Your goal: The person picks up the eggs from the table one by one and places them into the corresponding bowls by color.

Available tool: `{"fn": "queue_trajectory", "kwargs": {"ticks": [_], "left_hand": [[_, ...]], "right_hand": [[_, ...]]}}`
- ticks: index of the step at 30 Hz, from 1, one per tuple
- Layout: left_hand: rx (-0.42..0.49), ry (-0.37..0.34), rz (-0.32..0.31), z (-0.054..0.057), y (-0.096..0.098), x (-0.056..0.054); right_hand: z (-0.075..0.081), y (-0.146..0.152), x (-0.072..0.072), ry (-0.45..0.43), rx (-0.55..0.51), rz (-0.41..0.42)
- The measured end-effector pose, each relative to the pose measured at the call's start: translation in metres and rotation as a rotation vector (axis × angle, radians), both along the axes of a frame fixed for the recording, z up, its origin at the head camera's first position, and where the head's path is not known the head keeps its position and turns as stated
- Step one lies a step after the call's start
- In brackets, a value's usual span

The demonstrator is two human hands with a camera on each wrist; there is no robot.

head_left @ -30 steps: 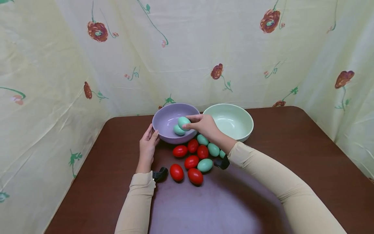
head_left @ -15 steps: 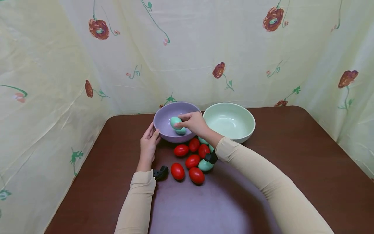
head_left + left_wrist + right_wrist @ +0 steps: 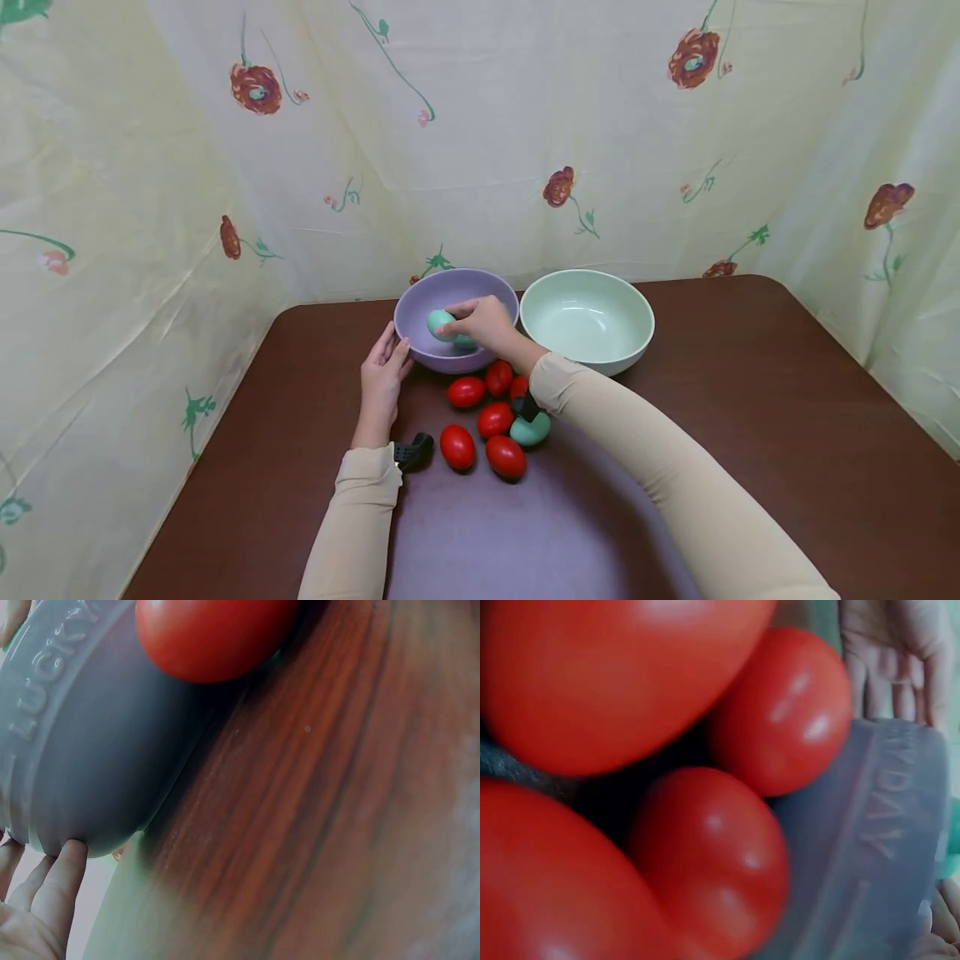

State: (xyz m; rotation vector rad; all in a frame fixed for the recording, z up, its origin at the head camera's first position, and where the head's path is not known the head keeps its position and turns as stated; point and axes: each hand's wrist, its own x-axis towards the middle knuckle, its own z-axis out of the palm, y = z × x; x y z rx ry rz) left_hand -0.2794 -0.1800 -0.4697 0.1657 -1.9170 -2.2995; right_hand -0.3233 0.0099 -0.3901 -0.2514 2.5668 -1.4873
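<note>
My left hand [image 3: 381,387] holds the purple bowl [image 3: 456,364] at its left side, thumb near the rim and fingers against the outer wall. In the left wrist view, those fingers touch the bowl's underside curve. My right hand [image 3: 487,325] pinches a mint-green egg [image 3: 439,325] inside the purple bowl, low over its bottom. Another mint-green egg [image 3: 465,342] lies in the bowl, partly covered by the right hand. Several red eggs [image 3: 457,447] lie on the table in front, and one mint-green egg [image 3: 530,430] sits among them, partly behind the right wrist's strap.
A pale green bowl [image 3: 588,329] stands just right of the purple one. Both are near the back edge of the dark brown table [image 3: 750,400]. A flowered curtain [image 3: 480,167] hangs behind. The right sleeve [image 3: 645,442] covers part of the table beside the eggs.
My right hand has moved left and lower into the purple bowl with the mint-green egg in its fingers. The right forearm now hides more of the table eggs. The left hand stays on the bowl.
</note>
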Motion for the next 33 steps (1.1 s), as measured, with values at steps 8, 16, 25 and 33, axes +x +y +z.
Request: {"fn": "queue_trajectory", "kwargs": {"ticks": [8,16,25,33], "left_hand": [[-0.027,-0.001,0.006,-0.001,-0.002,0.001],[-0.008,0.008,0.005,0.0,0.001,0.001],[-0.015,0.008,0.003,-0.003,0.002,0.001],[-0.001,0.02,-0.004,-0.003,0.002,0.001]], "right_hand": [[-0.008,-0.003,-0.007,0.031,0.12,0.064],[-0.007,-0.002,-0.01,0.037,0.22,0.1],[-0.01,-0.001,-0.01,0.028,0.222,0.15],[-0.012,-0.002,-0.012,0.06,0.248,0.17]]}}
